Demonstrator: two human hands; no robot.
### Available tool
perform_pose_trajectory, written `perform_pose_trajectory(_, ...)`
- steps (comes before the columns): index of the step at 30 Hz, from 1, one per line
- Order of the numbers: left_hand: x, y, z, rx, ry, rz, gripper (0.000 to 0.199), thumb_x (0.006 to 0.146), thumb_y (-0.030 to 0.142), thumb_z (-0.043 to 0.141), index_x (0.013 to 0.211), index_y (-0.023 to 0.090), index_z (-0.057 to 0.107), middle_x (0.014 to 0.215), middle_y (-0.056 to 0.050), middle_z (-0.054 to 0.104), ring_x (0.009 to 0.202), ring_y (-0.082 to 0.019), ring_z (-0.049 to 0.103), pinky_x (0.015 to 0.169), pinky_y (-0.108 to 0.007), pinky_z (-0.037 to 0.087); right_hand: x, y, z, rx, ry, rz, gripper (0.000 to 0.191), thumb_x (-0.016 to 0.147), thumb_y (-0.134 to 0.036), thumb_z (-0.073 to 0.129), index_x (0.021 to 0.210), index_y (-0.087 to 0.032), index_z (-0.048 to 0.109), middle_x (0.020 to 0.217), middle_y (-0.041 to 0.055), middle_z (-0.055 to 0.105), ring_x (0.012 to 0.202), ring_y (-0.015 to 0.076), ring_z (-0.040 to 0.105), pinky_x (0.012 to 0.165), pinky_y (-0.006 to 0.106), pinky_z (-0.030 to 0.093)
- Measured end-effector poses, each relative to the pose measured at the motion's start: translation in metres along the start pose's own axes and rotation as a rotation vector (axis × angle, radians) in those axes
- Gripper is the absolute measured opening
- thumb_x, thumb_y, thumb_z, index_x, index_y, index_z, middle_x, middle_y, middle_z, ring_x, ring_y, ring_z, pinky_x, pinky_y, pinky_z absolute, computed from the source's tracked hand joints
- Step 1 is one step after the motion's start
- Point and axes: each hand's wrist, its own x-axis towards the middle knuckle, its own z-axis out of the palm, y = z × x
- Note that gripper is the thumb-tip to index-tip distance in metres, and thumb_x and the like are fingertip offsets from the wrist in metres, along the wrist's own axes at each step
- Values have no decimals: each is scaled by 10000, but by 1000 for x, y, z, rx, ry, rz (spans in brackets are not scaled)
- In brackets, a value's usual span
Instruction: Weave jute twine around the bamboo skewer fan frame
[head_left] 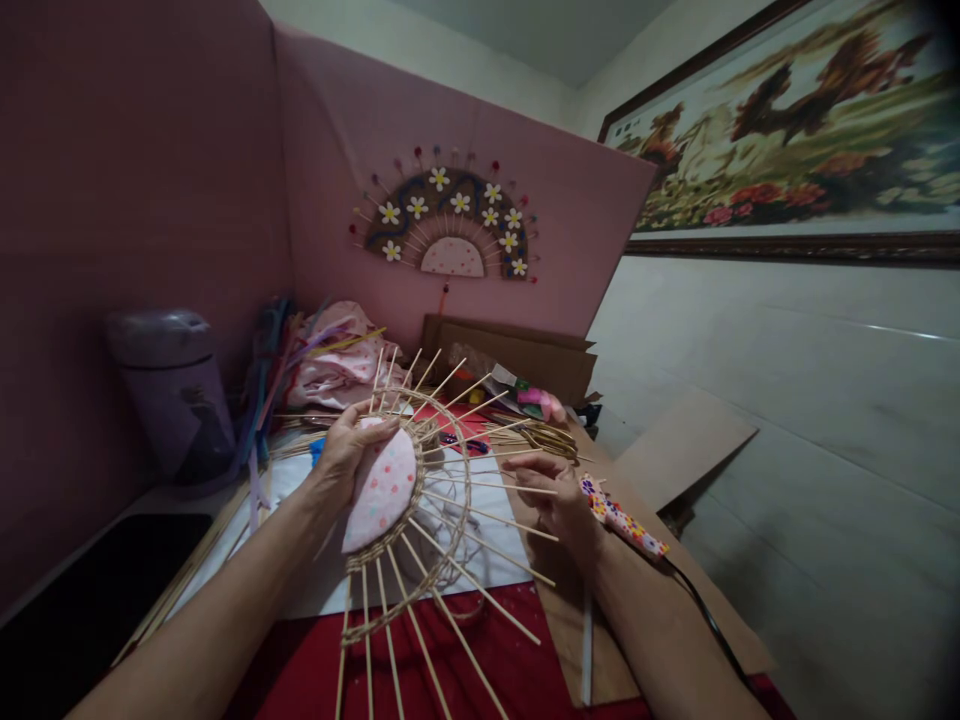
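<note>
A half-round fan frame (469, 480) of thin wooden sticks is held up over the table, its sticks fanning out to the right and downward. Twine is woven around its inner edge and in a second arc farther out. At its centre is a pink spotted fabric half-circle (381, 495). My left hand (346, 450) grips this centre, with the thumb across the fabric. My right hand (553, 492) is by the stick tips on the right, fingers curled together; what they pinch, if anything, is hidden. Loose twine (450, 570) hangs behind the sticks.
A finished flowered fan (450, 195) hangs on the pink board. A flower-patterned glue gun (622, 520) with a cord lies right of my right hand. Scissors (551, 437), pink cloth (337, 365) and cardboard (510, 355) are behind. A lilac tumbler (176, 400) stands left.
</note>
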Motion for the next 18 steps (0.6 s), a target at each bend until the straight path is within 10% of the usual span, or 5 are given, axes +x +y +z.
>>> perform_pose_trajectory(18,3,0,-3,74,48,22,488,452,84,781,899,137,589,624,-4,636,467,-126,590,455,-221,475,7,-11,-12,139,185,-149,190,712,-290,673,636,-168,549,485,-92,176,424,49,118,412,222,90)
